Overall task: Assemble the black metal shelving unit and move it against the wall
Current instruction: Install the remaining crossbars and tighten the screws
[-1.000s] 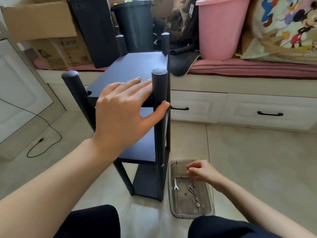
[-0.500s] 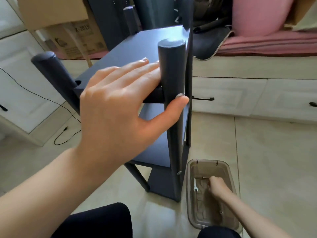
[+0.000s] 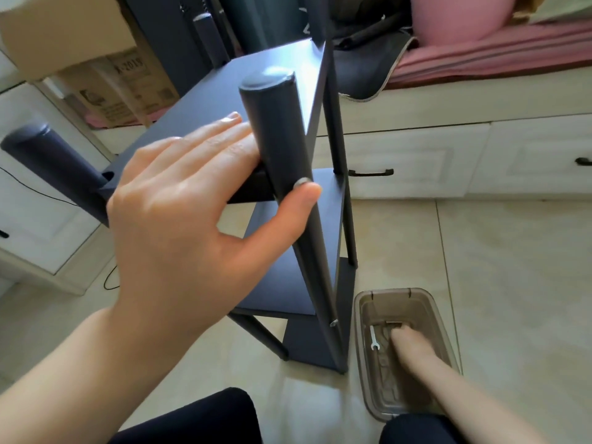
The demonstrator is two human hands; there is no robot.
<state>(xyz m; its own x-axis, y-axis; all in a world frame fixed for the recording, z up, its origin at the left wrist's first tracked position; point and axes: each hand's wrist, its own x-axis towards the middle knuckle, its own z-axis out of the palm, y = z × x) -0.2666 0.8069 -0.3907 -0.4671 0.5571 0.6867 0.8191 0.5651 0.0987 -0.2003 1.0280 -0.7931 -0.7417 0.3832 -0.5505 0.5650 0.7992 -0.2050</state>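
The shelf (image 3: 282, 129) is standing upright on the floor (image 3: 496, 257). The left hand (image 3: 179, 213) is lying flat on its top board, thumb pressing the near post (image 3: 282, 149). The right hand (image 3: 410, 344) is reaching into the tray (image 3: 362, 331) beside a wrench (image 3: 373, 338); its grip cannot be determined.

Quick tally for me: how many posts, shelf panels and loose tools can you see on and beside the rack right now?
Round black metal posts: 4
Flat black shelf panels: 3
Small silver wrench in the translucent brown plastic tray: 1
Total: 8
Other hardware in the tray is hidden by the right hand.
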